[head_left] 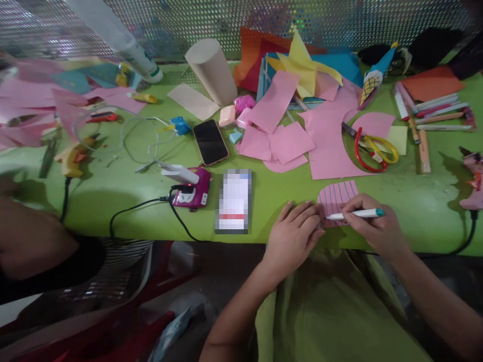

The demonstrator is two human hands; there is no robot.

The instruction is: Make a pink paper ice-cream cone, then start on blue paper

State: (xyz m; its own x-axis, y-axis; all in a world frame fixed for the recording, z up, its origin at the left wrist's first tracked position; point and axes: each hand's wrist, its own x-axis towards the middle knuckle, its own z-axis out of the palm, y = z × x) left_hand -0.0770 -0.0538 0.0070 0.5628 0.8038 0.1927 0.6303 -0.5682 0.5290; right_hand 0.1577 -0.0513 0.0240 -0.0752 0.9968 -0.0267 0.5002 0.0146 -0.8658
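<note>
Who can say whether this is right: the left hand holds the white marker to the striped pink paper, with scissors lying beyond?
Wrong hand: the head view shows the right hand holding the white marker to the striped pink paper. The scissors do lie beyond.

The right hand (pixel 372 226) holds a white marker (pixel 356 214) with its tip on a small piece of pink paper (pixel 337 196) marked with dark lines, while the left hand (pixel 296 231) rests on the green table (pixel 269 188) with its fingers at the paper's left edge. Beyond them lie scissors (pixel 373 151) with red and yellow handles, on larger pink sheets (pixel 326 143), and a yellow paper star (pixel 302 68). To the left are a dark phone (pixel 211 142), a lit phone (pixel 234 201) and a purple power strip (pixel 194 191) with plugs in it.
</note>
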